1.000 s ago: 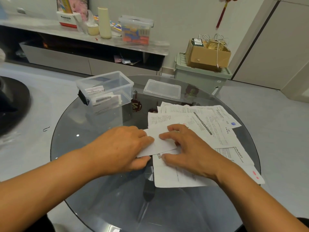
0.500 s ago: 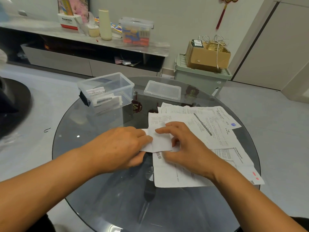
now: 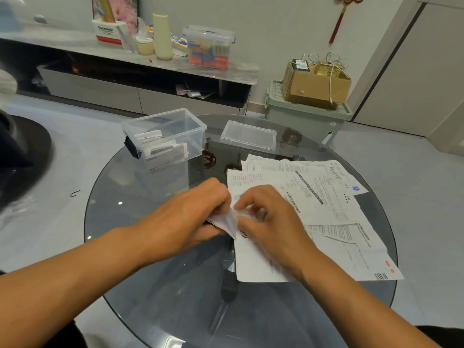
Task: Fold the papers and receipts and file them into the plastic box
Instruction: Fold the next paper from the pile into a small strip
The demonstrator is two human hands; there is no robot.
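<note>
My left hand [image 3: 185,217] and my right hand [image 3: 271,222] meet over the middle of the round glass table [image 3: 150,285]. Between them they pinch a small white receipt [image 3: 227,221], folded and lifted off the table, its lower corner pointing down. A spread of several printed papers [image 3: 326,204] lies under and to the right of my right hand. The clear plastic box [image 3: 165,136] stands open at the table's far left, with a few folded papers inside. Its clear lid [image 3: 248,134] lies flat to the right of it.
Beyond the table stands a green storage bin [image 3: 306,116] with a cardboard box [image 3: 313,84] on top. A long low cabinet [image 3: 125,79] along the wall carries a lidded container [image 3: 209,46], a bottle and small items. A dark round object [image 3: 22,151] sits at left.
The receipt was pressed flat under both hands a second ago. It is now folded smaller and raised between my fingertips, and both hands have drawn closer together.
</note>
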